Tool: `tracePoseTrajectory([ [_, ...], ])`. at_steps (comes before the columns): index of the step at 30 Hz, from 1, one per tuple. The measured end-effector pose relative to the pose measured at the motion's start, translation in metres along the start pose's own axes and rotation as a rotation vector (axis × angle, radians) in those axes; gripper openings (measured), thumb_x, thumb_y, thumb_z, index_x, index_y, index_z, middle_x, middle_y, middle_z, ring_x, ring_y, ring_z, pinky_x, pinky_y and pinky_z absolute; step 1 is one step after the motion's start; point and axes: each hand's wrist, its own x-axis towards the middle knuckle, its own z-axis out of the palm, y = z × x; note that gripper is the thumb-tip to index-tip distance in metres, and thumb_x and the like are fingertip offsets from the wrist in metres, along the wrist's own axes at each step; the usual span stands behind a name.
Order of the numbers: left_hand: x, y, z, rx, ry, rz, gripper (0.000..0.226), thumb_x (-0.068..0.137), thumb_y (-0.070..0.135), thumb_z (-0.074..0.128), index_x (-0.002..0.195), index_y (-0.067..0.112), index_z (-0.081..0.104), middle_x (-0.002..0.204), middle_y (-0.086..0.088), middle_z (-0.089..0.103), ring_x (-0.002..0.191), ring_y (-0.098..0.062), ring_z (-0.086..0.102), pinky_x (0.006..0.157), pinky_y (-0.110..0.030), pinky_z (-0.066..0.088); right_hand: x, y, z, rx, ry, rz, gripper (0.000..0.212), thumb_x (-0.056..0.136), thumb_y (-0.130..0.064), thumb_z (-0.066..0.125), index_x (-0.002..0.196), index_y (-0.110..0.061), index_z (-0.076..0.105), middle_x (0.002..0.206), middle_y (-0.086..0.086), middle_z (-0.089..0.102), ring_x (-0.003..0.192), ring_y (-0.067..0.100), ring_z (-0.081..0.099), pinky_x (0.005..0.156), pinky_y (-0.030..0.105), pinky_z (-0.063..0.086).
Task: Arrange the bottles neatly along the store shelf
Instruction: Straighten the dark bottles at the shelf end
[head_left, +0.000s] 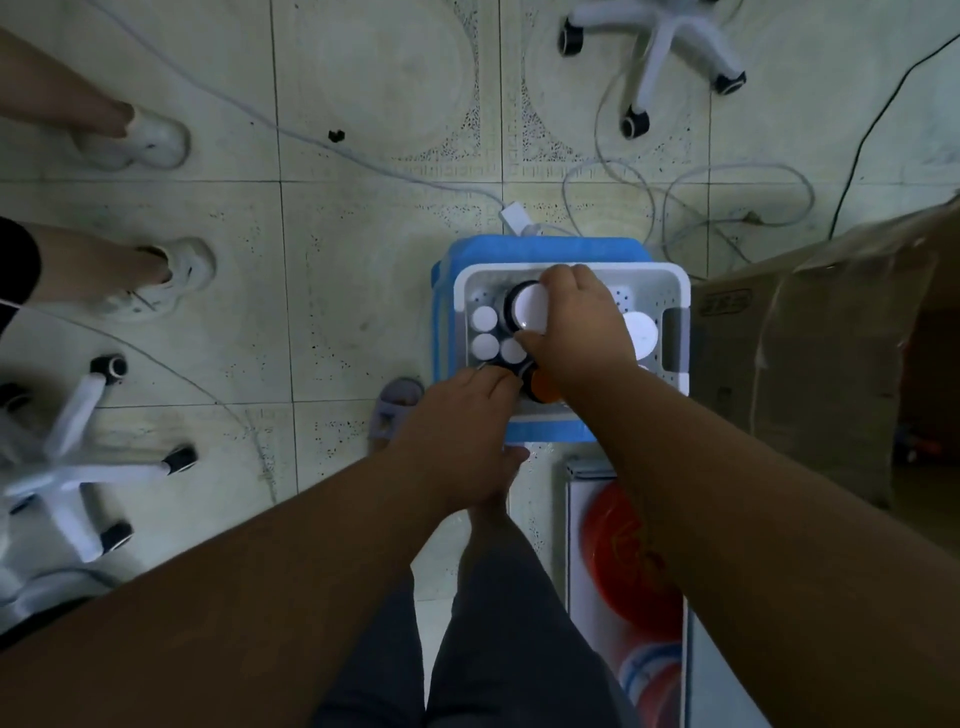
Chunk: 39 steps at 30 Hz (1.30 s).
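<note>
A white basket (675, 306) sits on a blue stool (540, 248) and holds several upright bottles seen from above. My right hand (576, 322) grips the large white-capped bottle (530, 307) at the basket's back. My left hand (462, 410) reaches into the front left corner, fingers curled on a dark bottle top (501, 371) that is mostly hidden. Small white caps (484, 318) stand along the left wall, an orange cap (545, 387) shows between my hands, and another white cap (641, 332) lies on the right.
A cardboard box (810, 364) stands right of the stool. A white box with red print (628, 571) lies near my legs. Another person's legs (104, 270) are at the left. Office chair bases (665, 57) and cables (363, 161) cover the tiled floor.
</note>
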Motion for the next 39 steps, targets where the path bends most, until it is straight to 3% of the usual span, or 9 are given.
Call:
tracePoseTrajectory([
  [10,-0.015,0.012,-0.024,0.063,-0.029,0.013,0.048,0.081,0.045,0.069,0.117,0.019,0.051,0.115,-0.001,0.057,0.103,-0.022,0.051,0.086,-0.036,0.045,-0.047,-0.01,-0.04,0.023,0.039,-0.033,0.056,0.08,-0.023,0.069,0.13,-0.01,0.047,0.126,0.013,0.049,0.115,0.032,0.045,0.09,0.042,0.041],
  [16,-0.049,0.044,-0.086,0.154,-0.011,0.101,0.049,0.081,0.048,0.068,0.119,0.02,0.055,0.116,-0.003,0.058,0.108,-0.025,0.052,0.09,-0.04,0.045,-0.138,-0.045,-0.115,0.082,0.158,-0.03,0.037,0.074,-0.019,0.07,0.107,-0.008,0.058,0.107,0.013,0.055,0.096,0.034,0.054,0.077,0.042,0.046],
  [19,-0.075,0.058,-0.123,0.19,0.004,0.188,0.046,0.08,0.048,0.067,0.117,0.023,0.056,0.114,0.0,0.058,0.107,-0.024,0.053,0.09,-0.038,0.045,-0.19,-0.075,-0.152,0.079,0.269,-0.002,0.035,0.074,-0.018,0.068,0.106,-0.008,0.059,0.105,0.011,0.056,0.092,0.034,0.056,0.074,0.041,0.048],
  [25,-0.115,0.084,-0.17,0.308,-0.05,0.436,0.048,0.086,0.049,0.063,0.125,0.023,0.054,0.117,0.001,0.057,0.109,-0.022,0.053,0.091,-0.036,0.046,-0.294,-0.118,-0.169,0.192,0.484,0.225,0.042,0.076,-0.026,0.071,0.115,-0.018,0.058,0.112,-0.002,0.054,0.101,0.016,0.055,0.085,0.032,0.048],
  [29,-0.141,0.129,-0.176,0.355,-0.117,0.594,0.052,0.086,0.055,0.057,0.128,0.024,0.054,0.118,0.001,0.057,0.11,-0.022,0.052,0.095,-0.038,0.044,-0.374,-0.135,-0.182,0.2,0.585,0.408,0.043,0.079,-0.033,0.07,0.119,-0.026,0.056,0.116,-0.011,0.051,0.097,0.004,0.05,0.081,0.02,0.043],
  [32,-0.17,0.179,-0.165,0.409,-0.179,0.766,0.056,0.083,0.059,0.051,0.127,0.024,0.054,0.119,0.0,0.058,0.11,-0.024,0.053,0.093,-0.04,0.044,-0.437,-0.14,-0.184,0.182,0.692,0.547,0.043,0.079,-0.034,0.071,0.119,-0.027,0.055,0.115,-0.01,0.052,0.098,0.006,0.05,0.079,0.018,0.039],
  [36,-0.225,0.256,-0.132,0.44,-0.24,1.093,0.055,0.087,0.056,0.056,0.133,0.026,0.05,0.123,0.002,0.055,0.112,-0.022,0.05,0.095,-0.04,0.044,-0.533,-0.145,-0.16,0.213,0.884,0.783,0.044,0.079,-0.035,0.071,0.119,-0.028,0.054,0.117,-0.012,0.054,0.103,0.009,0.054,0.081,0.024,0.044],
  [39,-0.286,0.305,-0.088,0.471,-0.303,1.288,0.053,0.089,0.055,0.056,0.133,0.027,0.049,0.125,0.006,0.054,0.113,-0.019,0.049,0.097,-0.037,0.043,-0.621,-0.157,-0.125,0.242,0.987,0.986,0.045,0.08,-0.035,0.071,0.121,-0.027,0.054,0.117,-0.015,0.052,0.105,0.003,0.051,0.083,0.018,0.04],
])
